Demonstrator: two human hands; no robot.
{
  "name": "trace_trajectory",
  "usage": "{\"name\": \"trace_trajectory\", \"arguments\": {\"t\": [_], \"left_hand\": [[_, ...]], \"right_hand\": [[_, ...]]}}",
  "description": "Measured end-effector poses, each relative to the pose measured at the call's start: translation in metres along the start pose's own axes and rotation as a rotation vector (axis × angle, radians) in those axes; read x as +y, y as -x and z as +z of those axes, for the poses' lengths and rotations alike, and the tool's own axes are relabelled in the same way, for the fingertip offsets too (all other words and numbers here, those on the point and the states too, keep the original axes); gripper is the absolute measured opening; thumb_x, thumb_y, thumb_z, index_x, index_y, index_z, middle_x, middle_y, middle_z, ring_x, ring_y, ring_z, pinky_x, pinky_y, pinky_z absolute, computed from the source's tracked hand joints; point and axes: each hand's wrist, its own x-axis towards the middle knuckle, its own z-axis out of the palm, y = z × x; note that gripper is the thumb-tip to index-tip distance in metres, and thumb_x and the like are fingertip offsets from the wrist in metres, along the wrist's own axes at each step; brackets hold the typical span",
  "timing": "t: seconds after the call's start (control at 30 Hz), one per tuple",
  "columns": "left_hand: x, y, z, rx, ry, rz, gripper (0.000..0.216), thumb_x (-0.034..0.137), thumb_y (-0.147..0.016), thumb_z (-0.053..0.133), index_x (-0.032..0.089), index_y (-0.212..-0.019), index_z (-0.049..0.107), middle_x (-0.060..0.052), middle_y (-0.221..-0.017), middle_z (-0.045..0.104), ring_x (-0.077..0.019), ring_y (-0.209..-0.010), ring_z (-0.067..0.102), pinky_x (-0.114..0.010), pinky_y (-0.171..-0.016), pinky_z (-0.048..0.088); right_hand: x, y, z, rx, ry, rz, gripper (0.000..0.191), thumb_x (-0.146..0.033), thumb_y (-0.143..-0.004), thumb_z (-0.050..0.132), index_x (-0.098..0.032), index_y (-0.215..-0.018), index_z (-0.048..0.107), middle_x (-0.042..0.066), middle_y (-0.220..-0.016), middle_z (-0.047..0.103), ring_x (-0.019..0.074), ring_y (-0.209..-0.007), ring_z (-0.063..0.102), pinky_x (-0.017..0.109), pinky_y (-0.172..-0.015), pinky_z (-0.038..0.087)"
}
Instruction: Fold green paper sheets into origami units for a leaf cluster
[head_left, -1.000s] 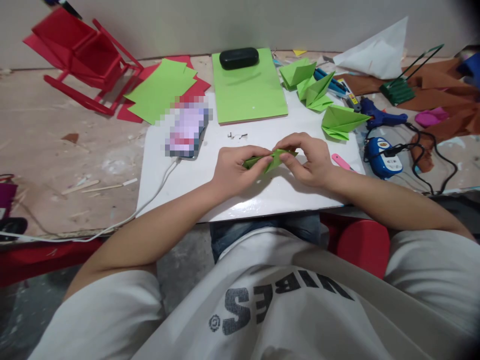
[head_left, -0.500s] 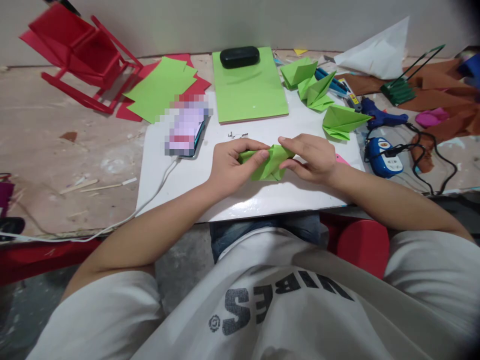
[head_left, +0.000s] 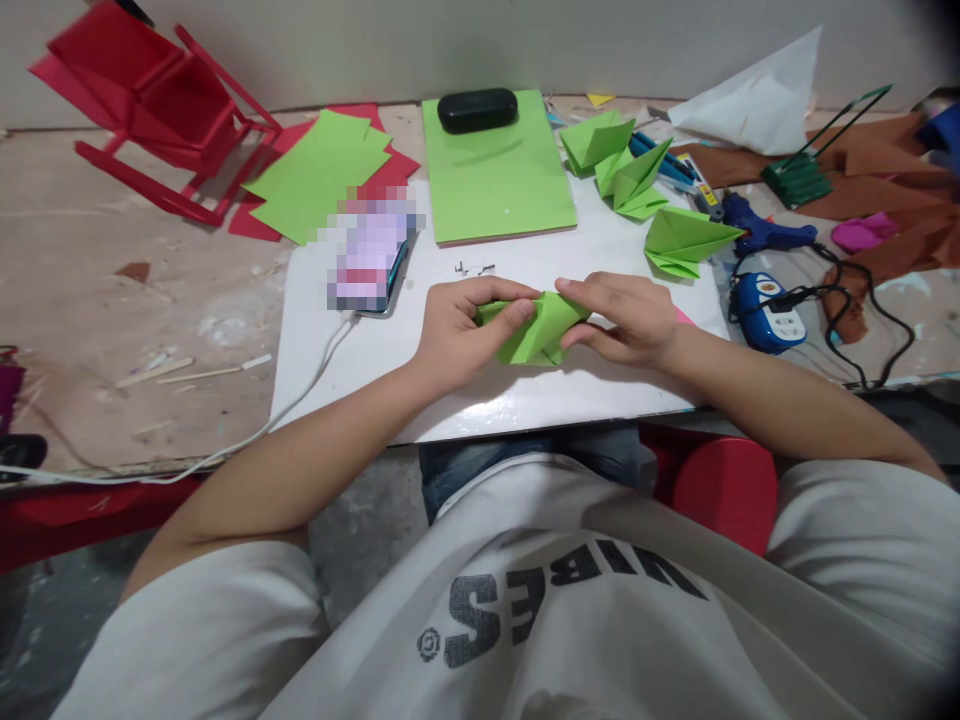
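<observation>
1. The folded green paper [head_left: 551, 325] sits between the left hand [head_left: 457, 325] and the right hand [head_left: 630, 312], over the white board [head_left: 337, 365].
2. The left hand pinches the paper's left end, thumb across the face turned to the camera.
3. The right hand pinches its right end, index fingertip at the upper corner, thumb against the side edge just below.

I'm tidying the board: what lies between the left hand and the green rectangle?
The head view shows small dark bits, too tiny to identify, on the white board between left hand and green rectangle.
</observation>
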Motion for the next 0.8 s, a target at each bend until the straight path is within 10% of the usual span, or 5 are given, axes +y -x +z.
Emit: {"name": "trace_trajectory", "arguments": {"t": [0.8], "left_hand": [[0.011, 0.012, 0.008, 0.012, -0.055, -0.053, 0.031, 0.053, -0.096, 0.097, 0.023, -0.105, 0.097, -0.005, -0.095, 0.092, -0.0225, -0.082, 0.085, -0.032, -0.081, 0.070]], "right_hand": [[0.003, 0.009, 0.025, 0.160, -0.129, 0.196, 0.037, -0.049, -0.118, 0.079, -0.027, -0.147, 0.086, 0.006, -0.113, 0.094, 0.0170, -0.081, 0.084, 0.029, -0.080, 0.064]]}}
